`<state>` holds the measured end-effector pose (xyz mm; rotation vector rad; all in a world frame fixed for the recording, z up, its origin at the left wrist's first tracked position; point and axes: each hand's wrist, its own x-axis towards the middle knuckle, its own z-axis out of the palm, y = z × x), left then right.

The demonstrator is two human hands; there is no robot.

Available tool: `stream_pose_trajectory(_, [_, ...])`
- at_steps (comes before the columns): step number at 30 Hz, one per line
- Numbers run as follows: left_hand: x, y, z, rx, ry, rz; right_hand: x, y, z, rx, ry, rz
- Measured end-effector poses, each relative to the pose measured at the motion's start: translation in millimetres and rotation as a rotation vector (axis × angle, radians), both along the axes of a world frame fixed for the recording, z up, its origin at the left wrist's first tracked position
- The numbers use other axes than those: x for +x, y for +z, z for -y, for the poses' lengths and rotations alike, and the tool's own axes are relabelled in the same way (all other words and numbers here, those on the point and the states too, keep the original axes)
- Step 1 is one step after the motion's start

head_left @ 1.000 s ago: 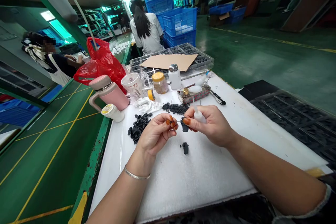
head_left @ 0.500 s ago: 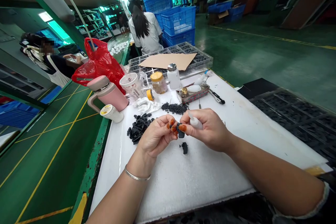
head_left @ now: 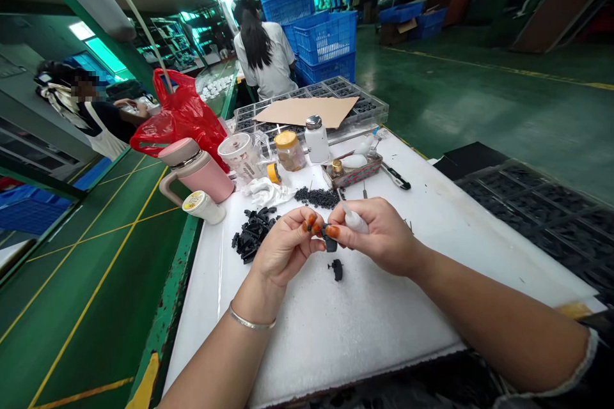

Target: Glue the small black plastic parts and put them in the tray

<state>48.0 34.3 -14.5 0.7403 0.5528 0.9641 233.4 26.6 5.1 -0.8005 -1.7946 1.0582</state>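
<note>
My right hand is closed round a small white squeeze bottle with a thin tip pointing up and away. Its thumb and finger also pinch a dark plastic part. Close beside that part, my left hand is closed in a pinch, with a tiny black piece at its fingertips that is mostly hidden. Another black plastic part with a thin pin lies on the white board just below the hands. Past my left hand is a heap of black plastic parts; small black rings lie spread farther back.
A pink mug, a white tub, a jar and a white pump bottle stand behind. A small box and a cutter knife lie at the back right. Two people are beyond.
My left fingertips have drawn slightly left, off the dark part in my right hand. The squeeze bottle has tilted a little, and its thin tip shows more.
</note>
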Motion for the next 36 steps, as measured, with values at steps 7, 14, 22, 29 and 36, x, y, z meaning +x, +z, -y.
stream_pose_trajectory(7, [1.3,0.6,0.3,0.044,0.045,-0.034,-3.4,0.8,0.3,-0.143,0.03,-0.097])
stream_pose_trajectory(14, [2.1,-1.2,1.4,0.051,0.042,-0.042,-4.0,0.6,1.2,-0.159,0.019,-0.107])
stream_pose_trajectory(22, [2.9,-0.6,1.5,0.052,0.035,-0.031,-3.7,0.3,0.8,-0.128,0.014,-0.095])
stream_pose_trajectory(29, [3.8,-0.5,2.2,0.059,0.048,-0.054,-4.6,0.0,0.1,-0.126,0.01,-0.076])
stream_pose_trajectory(36, [4.5,3.8,1.7,0.177,0.143,-0.146,-3.4,1.2,1.3,-0.131,-0.025,-0.05])
